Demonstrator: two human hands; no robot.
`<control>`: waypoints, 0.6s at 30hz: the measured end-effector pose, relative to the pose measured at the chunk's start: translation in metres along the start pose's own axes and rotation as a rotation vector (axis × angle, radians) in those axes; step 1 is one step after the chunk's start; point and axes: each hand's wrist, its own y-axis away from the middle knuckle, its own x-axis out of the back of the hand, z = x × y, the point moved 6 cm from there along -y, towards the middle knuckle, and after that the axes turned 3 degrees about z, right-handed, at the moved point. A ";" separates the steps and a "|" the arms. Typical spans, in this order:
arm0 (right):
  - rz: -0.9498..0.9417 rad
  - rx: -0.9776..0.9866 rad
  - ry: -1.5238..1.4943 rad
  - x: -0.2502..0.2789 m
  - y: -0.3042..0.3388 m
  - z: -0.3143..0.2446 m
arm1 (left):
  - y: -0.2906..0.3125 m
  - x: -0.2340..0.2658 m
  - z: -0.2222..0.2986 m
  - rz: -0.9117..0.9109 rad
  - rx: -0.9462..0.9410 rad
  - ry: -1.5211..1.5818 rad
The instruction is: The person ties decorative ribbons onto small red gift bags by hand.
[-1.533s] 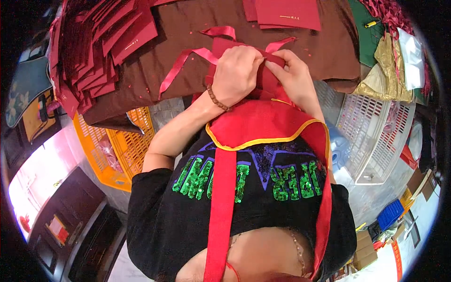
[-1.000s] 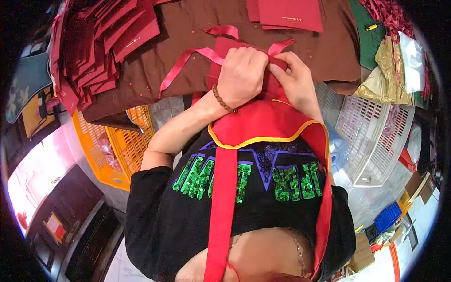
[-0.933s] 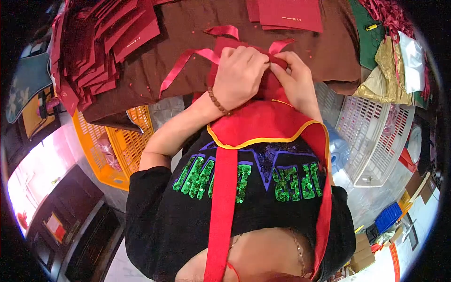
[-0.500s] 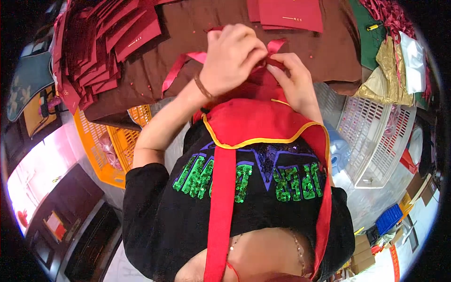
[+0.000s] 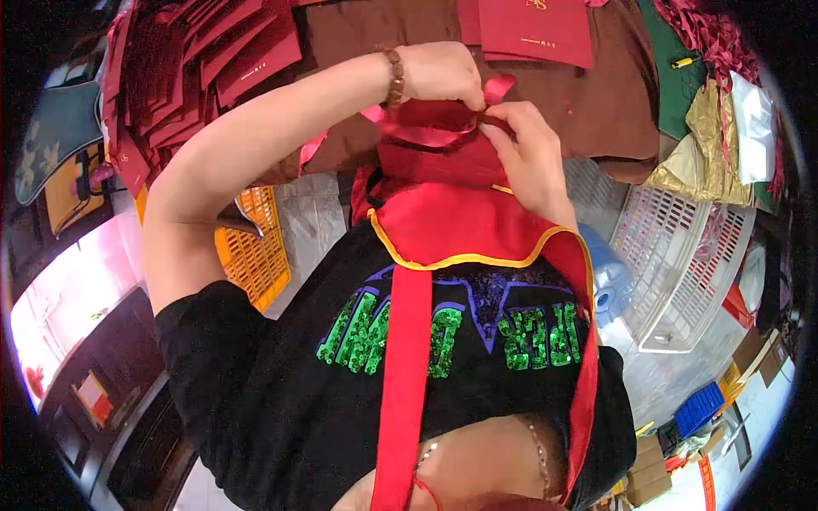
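My left hand (image 5: 445,75) is bent over from the left, its fingers closed at the top of a dark red paper bag or folder (image 5: 417,160). Its fingers pinch a shiny red ribbon (image 5: 426,136), and the fingertips are partly hidden. Facing it from the right, my right hand (image 5: 530,149) pinches the ribbon between thumb and forefinger, close to the left fingertips. One ribbon loop stands up above the hands, while another end trails out to the left under my left wrist. The red piece is in front of my red apron (image 5: 477,226).
On the brown-covered table (image 5: 596,111), many dark red folders or bags (image 5: 251,60) are piled at the left. More flat red ones (image 5: 537,38) lie ahead. Red ribbons (image 5: 707,34) and gold wrapping (image 5: 711,145) are at the right. Orange (image 5: 256,247) and white baskets (image 5: 673,264) flank me.
My left hand has turned over and its elbow has swung up and outward to the left. The ribbon now crosses the front of the red piece. My right hand has barely moved.
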 end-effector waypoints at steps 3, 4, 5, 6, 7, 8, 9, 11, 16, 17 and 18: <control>-0.002 -0.103 -0.054 0.000 0.000 0.007 | 0.004 0.000 -0.001 0.107 0.164 -0.011; -0.005 -0.101 -0.056 -0.001 0.000 0.008 | -0.001 -0.004 -0.012 0.152 0.217 -0.045; -0.008 -0.093 -0.064 -0.001 -0.001 0.010 | -0.001 -0.008 -0.014 0.154 0.220 -0.044; -0.006 -0.090 -0.070 -0.001 -0.001 0.012 | 0.002 -0.005 -0.009 0.265 0.194 -0.102; -0.004 -0.093 -0.071 0.001 -0.002 0.012 | 0.003 0.000 -0.004 0.375 0.166 -0.160; -0.037 -0.092 -0.073 0.000 -0.003 0.011 | 0.000 0.002 -0.006 0.467 0.142 -0.186; -0.079 -0.081 -0.077 -0.001 -0.003 0.010 | -0.004 0.011 -0.010 0.498 0.153 -0.105; -0.053 -0.059 -0.082 -0.004 -0.004 0.010 | -0.003 0.023 -0.014 0.662 0.135 -0.044; -0.040 -0.189 -0.123 -0.003 -0.003 0.030 | 0.009 0.051 0.001 0.845 0.025 -0.061; -0.044 -0.186 -0.124 -0.003 -0.002 0.029 | 0.011 0.061 -0.015 0.843 0.030 -0.021; -0.051 -0.191 -0.124 -0.003 -0.002 0.031 | 0.018 0.066 -0.015 0.889 0.012 0.053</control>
